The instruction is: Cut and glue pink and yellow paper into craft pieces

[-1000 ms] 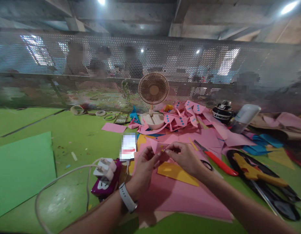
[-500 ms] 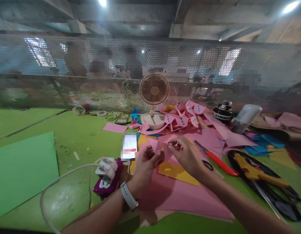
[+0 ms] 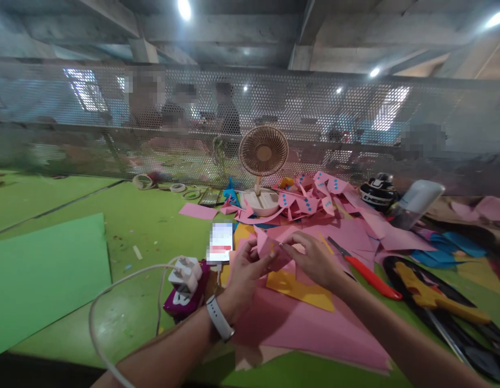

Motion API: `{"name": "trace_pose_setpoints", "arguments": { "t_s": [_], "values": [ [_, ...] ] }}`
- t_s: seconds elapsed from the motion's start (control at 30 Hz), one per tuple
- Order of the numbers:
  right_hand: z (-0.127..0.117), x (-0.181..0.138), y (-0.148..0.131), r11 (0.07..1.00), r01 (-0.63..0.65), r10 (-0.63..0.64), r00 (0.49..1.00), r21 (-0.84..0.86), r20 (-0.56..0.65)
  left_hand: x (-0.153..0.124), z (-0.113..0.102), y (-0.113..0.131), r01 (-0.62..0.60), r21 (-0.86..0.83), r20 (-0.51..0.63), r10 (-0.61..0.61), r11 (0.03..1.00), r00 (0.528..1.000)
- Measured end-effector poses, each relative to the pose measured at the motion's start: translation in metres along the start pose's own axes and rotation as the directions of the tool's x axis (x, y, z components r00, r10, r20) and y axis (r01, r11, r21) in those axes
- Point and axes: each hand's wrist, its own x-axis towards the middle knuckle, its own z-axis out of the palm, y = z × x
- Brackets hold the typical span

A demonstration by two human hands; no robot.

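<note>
Both my hands meet over a small folded pink paper piece [image 3: 269, 249] above the green table [image 3: 152, 237]. My left hand [image 3: 244, 277], with a white watch on the wrist, pinches the piece's left side. My right hand [image 3: 312, 258] pinches its right edge with thumb and fingers. Under my hands lie a large pink sheet [image 3: 306, 323] and a yellow sheet [image 3: 300, 288].
A small fan [image 3: 262, 161] stands behind a heap of pink dotted paper shapes [image 3: 314, 199]. Red-handled scissors [image 3: 365, 269] and a yellow glue gun [image 3: 431, 296] lie right. A phone [image 3: 220, 242], white plug with cable [image 3: 185, 272] and green sheet [image 3: 43, 275] lie left. People sit beyond the mesh fence.
My hands stayed together on the pink piece, the right fingers shifting along its edge. The view swung slightly left, so everything slid a little right in the picture.
</note>
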Motion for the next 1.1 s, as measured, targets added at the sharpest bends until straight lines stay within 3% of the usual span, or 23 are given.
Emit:
{"name": "trace_pose_setpoints", "arguments": {
  "t_s": [0.43, 0.73, 0.83, 1.0, 1.1],
  "values": [
    [-0.004, -0.003, -0.001, 0.992, -0.043, 0.036, 0.998, 0.122, 0.056, 0.003, -0.002, -0.002, -0.050, 0.050, 0.094, 0.046, 0.997, 0.995],
    [-0.011, 0.003, 0.012, 0.995, -0.059, 0.054, 0.997, 0.075, 0.062, 0.007, -0.011, 0.001, 0.136, 0.236, 0.138, -0.171, 0.962, 0.976],
    [-0.012, 0.004, 0.017, 0.998, -0.045, 0.046, 0.999, 0.048, -0.013, 0.009, -0.011, 0.002, 0.161, 0.242, 0.133, -0.197, 0.957, 0.971],
    [-0.022, 0.013, 0.021, 0.998, 0.063, -0.066, 0.971, -0.020, -0.231, 0.010, -0.011, 0.007, 0.095, 0.219, 0.141, -0.128, 0.971, 0.982],
    [-0.040, 0.019, 0.019, 0.997, 0.048, -0.062, 0.970, -0.062, -0.234, 0.012, -0.013, 0.008, 0.089, 0.230, 0.141, -0.124, 0.969, 0.982]
  ]
}}
